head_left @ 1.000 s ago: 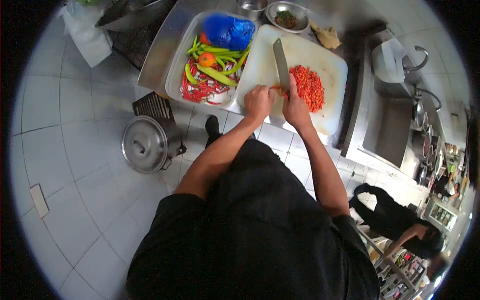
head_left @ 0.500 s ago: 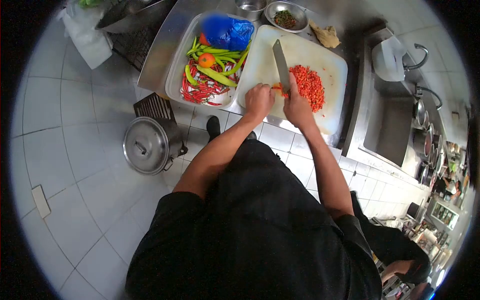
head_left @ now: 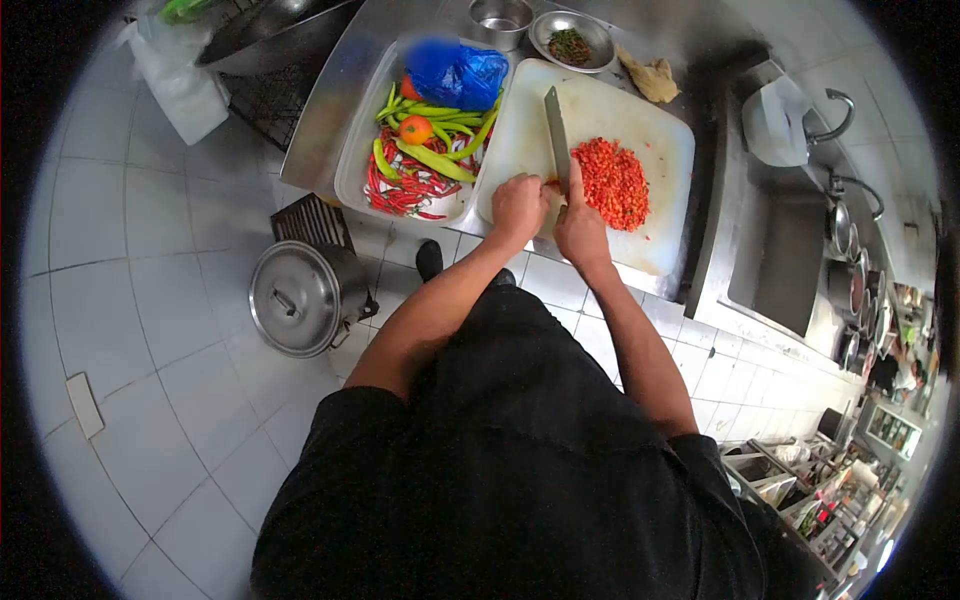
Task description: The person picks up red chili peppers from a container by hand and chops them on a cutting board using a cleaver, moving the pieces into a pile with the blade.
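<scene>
My right hand (head_left: 582, 230) grips a broad knife (head_left: 557, 130) by its handle, index finger stretched along the blade. The blade stands on the white cutting board (head_left: 660, 125), just left of a heap of chopped red chillies (head_left: 612, 184). My left hand (head_left: 520, 208) is closed at the board's front edge, with a small bit of red chilli at its fingertips beside the blade. To the left, a clear tray (head_left: 350, 190) holds red chillies (head_left: 405, 190), green chillies (head_left: 435, 160), a tomato (head_left: 415, 129) and a blue plastic bag (head_left: 465, 78).
Behind the board are a metal bowl (head_left: 500, 18), a dish of chopped herbs (head_left: 570, 46) and a cloth (head_left: 650, 76). A sink (head_left: 775, 240) lies right, a lidded pot (head_left: 292, 298) on the floor left.
The knife and my right hand have shifted slightly left, closer to my left hand. The person at the lower right has moved mostly out of sight.
</scene>
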A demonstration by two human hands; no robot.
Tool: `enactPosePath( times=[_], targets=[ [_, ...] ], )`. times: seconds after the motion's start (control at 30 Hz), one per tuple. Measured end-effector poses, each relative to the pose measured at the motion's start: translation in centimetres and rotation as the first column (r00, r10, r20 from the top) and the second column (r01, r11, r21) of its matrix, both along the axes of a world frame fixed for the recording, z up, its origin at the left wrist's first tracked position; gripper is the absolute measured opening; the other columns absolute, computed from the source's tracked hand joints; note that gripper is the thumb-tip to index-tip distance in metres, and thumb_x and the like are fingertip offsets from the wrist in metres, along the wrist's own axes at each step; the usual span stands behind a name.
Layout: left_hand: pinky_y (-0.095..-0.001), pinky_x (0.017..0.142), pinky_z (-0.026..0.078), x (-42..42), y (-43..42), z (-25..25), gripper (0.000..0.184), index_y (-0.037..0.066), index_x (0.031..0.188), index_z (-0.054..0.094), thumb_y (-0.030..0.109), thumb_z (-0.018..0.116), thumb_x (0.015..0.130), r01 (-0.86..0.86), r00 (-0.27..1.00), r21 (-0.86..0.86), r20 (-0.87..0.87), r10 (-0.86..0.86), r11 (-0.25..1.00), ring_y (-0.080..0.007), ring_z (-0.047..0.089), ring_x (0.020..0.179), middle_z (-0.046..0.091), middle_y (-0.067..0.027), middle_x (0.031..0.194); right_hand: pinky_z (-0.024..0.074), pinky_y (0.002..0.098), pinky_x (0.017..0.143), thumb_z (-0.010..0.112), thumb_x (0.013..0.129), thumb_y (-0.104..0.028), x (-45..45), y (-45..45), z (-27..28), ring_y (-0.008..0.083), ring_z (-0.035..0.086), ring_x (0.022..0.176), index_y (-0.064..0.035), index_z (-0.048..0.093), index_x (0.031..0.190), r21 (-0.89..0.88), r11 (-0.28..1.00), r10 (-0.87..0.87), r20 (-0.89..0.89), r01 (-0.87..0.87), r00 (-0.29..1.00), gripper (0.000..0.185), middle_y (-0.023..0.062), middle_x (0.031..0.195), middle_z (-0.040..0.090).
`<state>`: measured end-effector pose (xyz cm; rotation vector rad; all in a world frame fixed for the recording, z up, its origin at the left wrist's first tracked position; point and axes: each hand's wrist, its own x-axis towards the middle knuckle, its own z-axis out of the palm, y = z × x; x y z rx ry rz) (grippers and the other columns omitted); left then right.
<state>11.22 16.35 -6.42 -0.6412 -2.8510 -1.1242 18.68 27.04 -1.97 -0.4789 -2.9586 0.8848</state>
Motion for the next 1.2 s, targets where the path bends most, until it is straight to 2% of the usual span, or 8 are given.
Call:
enactPosePath(
  times=[0.2, 0.33, 0.6, 0.7, 0.83, 0.97, 1.0, 1.2],
  targets=[
    [-0.0507, 0.073, 0.054, 0.9, -0.2, 0.5, 0.017, 0.001, 0.076, 0.069, 0.016, 0.065, 0.081, 0.01, 0.997, -0.038, 0.076, -0.007, 0.999, -0.0387, 0.068, 0.077, 0.067, -0.0209, 0.079, 0.0513, 0.0573, 0.068, 0.051, 0.09, -0.006, -0.3, 1.5, 3.5, 0.049, 0.066, 0.072, -0.0176, 0.009, 0.16, -0.049, 0.999, 0.026, 0.094, -0.021, 0.995, 0.083, 0.0336, 0.078, 0.066],
    [-0.0504, 0.073, 0.054, 0.3, 0.2, 0.2, 0.016, 0.002, 0.077, 0.07, 0.016, 0.065, 0.082, 0.012, 0.999, -0.019, 0.034, -0.012, 1.0, -0.0384, 0.068, 0.078, 0.067, -0.02, 0.079, 0.0516, 0.0572, 0.067, 0.05, 0.09, -0.007, 0.9, -0.3, 0.4, 0.0492, 0.066, 0.071, -0.0151, 0.01, 0.16, -0.03, 0.999, -0.028, -0.019, 0.028, 0.999, 0.081, 0.0339, 0.078, 0.065],
    [-0.051, 0.071, 0.053, 0.8, 0.0, -0.2, 0.016, 0.002, 0.076, 0.069, 0.016, 0.065, 0.082, 0.019, 0.998, -0.001, 0.053, -0.019, 1.0, -0.0394, 0.067, 0.077, 0.068, -0.0196, 0.079, 0.052, 0.0557, 0.067, 0.05, 0.09, -0.008, -0.5, 1.2, 3.7, 0.0475, 0.066, 0.068, -0.0103, 0.012, 0.159, -0.03, 0.999, 0.035, 0.098, -0.033, 0.995, 0.078, 0.0321, 0.075, 0.065],
    [-0.051, 0.072, 0.053, 0.2, 0.1, 0.2, 0.015, 0.002, 0.075, 0.069, 0.015, 0.065, 0.082, 0.038, 0.998, 0.014, 0.058, -0.039, 0.999, -0.0394, 0.067, 0.076, 0.068, -0.0197, 0.079, 0.0518, 0.0553, 0.067, 0.051, 0.09, -0.008, 0.6, -0.5, 0.3, 0.047, 0.066, 0.068, -0.0102, 0.013, 0.159, -0.025, 0.999, -0.028, -0.008, 0.028, 1.0, 0.079, 0.0315, 0.074, 0.065],
    [-0.0509, 0.072, 0.054, 0.0, -0.1, 0.4, 0.015, 0.002, 0.074, 0.069, 0.014, 0.065, 0.081, 0.056, 0.998, 0.001, 0.008, -0.056, 0.998, -0.0393, 0.067, 0.076, 0.067, -0.0199, 0.078, 0.0509, 0.0563, 0.066, 0.051, 0.09, -0.009, -0.2, 1.1, 0.5, 0.0475, 0.066, 0.068, -0.0115, 0.009, 0.159, -0.08, 0.997, 0.018, -0.008, -0.019, 1.0, 0.081, 0.0321, 0.075, 0.065],
    [-0.0508, 0.072, 0.053, 0.1, 0.0, -0.2, 0.015, 0.002, 0.074, 0.069, 0.014, 0.065, 0.081, 0.045, 0.999, 0.019, 0.029, -0.045, 0.999, -0.0402, 0.067, 0.076, 0.068, -0.0207, 0.079, 0.0515, 0.0569, 0.067, 0.051, 0.089, -0.006, -0.2, 0.9, 3.0, 0.0488, 0.066, 0.07, -0.0132, 0.007, 0.159, -0.046, 0.998, 0.033, 0.068, -0.03, 0.997, 0.084, 0.0327, 0.076, 0.065],
    [-0.051, 0.071, 0.053, -0.3, 0.3, -0.4, 0.015, 0.002, 0.074, 0.07, 0.015, 0.067, 0.081, 0.031, 0.999, 0.01, 0.015, -0.032, 0.999, -0.0408, 0.067, 0.075, 0.068, -0.021, 0.078, 0.05, 0.0577, 0.07, 0.05, 0.09, -0.004, 0.1, 0.4, 2.5, 0.0502, 0.065, 0.072, -0.0131, 0.006, 0.159, -0.089, 0.996, 0.024, 0.073, -0.018, 0.997, 0.083, 0.0352, 0.084, 0.065],
    [-0.0512, 0.07, 0.053, 0.7, -0.2, -0.7, 0.013, 0.003, 0.073, 0.071, 0.014, 0.068, 0.08, 0.053, 0.999, 0.044, 0.011, -0.053, 0.998, -0.0411, 0.067, 0.073, 0.068, -0.0211, 0.077, 0.0516, 0.0562, 0.071, 0.051, 0.089, -0.004, -0.7, 0.8, 1.0, 0.049, 0.067, 0.074, -0.0135, 0.005, 0.16, -0.055, 0.998, -0.002, 0.104, 0.008, 0.995, 0.084, 0.0344, 0.083, 0.066]
  ],
)
